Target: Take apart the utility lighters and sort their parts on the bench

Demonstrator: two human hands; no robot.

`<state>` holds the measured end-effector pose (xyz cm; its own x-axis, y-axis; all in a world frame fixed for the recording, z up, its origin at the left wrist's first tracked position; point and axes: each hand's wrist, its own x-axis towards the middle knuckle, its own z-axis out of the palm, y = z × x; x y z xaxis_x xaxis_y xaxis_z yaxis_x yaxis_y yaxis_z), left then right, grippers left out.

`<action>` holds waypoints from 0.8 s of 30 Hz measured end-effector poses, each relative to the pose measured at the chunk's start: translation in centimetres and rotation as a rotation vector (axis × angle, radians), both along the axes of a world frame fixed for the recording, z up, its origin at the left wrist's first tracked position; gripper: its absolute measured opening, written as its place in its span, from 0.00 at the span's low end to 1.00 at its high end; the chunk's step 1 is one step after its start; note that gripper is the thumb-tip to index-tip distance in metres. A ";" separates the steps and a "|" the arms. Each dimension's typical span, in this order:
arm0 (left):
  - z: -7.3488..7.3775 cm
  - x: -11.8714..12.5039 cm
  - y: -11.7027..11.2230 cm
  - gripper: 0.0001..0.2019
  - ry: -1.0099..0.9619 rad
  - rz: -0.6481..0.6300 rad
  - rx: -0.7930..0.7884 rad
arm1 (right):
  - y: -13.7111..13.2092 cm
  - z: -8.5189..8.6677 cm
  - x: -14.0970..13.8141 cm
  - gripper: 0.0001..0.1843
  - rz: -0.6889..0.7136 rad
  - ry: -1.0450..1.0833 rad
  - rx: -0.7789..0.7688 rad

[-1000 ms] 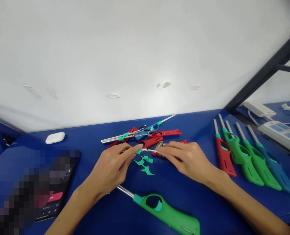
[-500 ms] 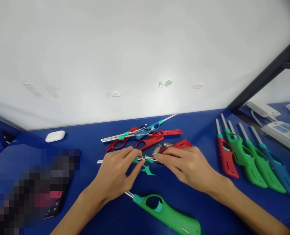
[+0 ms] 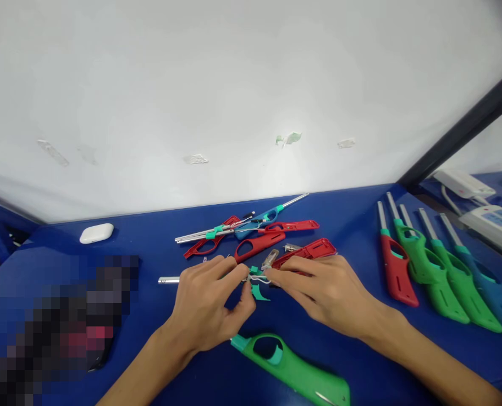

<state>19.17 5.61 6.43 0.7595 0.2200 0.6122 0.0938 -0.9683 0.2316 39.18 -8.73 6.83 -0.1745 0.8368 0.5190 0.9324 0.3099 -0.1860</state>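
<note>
One green lighter (image 3: 297, 375) lies nearest the person, on the blue surface (image 3: 356, 225), its teal collar just below the left hand. From where I stand, its handle points toward the person's right.

Beyond it, both hands are at work. Left hand (image 3: 206, 299): thumb and forefinger brought together, grip clamped on a metal tube (image 3: 168, 280) whose slotted end projects to the left; the part under the fingers is hidden. Right hand (image 3: 325, 290): fingertips pinched together on white wires (image 3: 258, 278), which run from the left fingertips across the short gap between the hands. The tube lies level, about mid-surface.

Just beneath the wires, a teal plastic piece (image 3: 259, 292) rests on the surface. Just past the right fingertips are a clear capsule (image 3: 270, 259) and an open red shell (image 3: 325, 248), partly covered by that hand.

Well apart at right, five lighters (image 3: 399, 273) stand side by side in a row: one red, three green, one blue, tubes pointing away.

Farther back, a second red shell (image 3: 259, 245) lies before a pile of loose tubes (image 3: 196, 235) and a blue shell (image 3: 245, 230). At left rests a white case (image 3: 97, 233). Behind everything rises a marked white wall (image 3: 234, 84).
</note>
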 end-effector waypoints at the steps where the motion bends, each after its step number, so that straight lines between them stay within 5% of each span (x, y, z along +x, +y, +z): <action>1: 0.0 0.0 0.0 0.07 -0.007 0.002 0.005 | 0.0 0.0 0.0 0.16 0.002 0.006 0.002; 24: -0.1 -0.4 0.1 0.05 0.006 -0.049 0.011 | -0.2 0.0 -0.3 0.13 0.009 0.083 0.015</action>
<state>18.79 5.76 6.29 0.7730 0.1751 0.6097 0.0471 -0.9744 0.2200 38.89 -8.89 6.85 -0.1373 0.8275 0.5444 0.9111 0.3211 -0.2583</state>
